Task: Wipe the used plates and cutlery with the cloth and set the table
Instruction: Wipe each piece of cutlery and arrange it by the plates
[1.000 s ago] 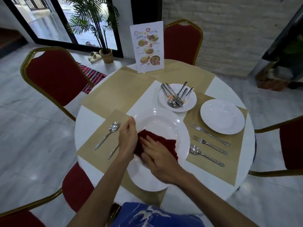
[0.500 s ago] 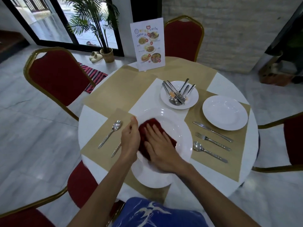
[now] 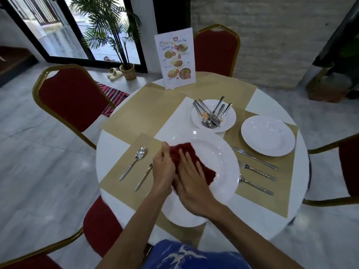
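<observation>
A person's right hand [image 3: 191, 183] presses a dark red cloth [image 3: 206, 172] flat into the well of a large white plate [image 3: 221, 152], its fingers [image 3: 186, 159] straight and slightly spread over the fabric. The left hand [image 3: 162, 169] grips the plate's left rim, fingers curled round it and thumb up beside the cloth. The plate is at the near side of a round white desk [image 3: 110, 144], over a tan placemat [image 3: 124, 171]. To its left on the mat lie a spoon [image 3: 134, 163] and a second utensil [image 3: 143, 177], its head hidden by the left hand. To the right, a knife [image 3: 254, 158], a fork [image 3: 256, 170] and a second spoon [image 3: 256, 185] lie side by side below a bare white plate [image 3: 268, 135]. Behind the large plate, a small plate [image 3: 230, 121] smeared with orange holds a heap of cutlery [image 3: 210, 117]. A menu card [image 3: 174, 58] stands at the far side.
</observation>
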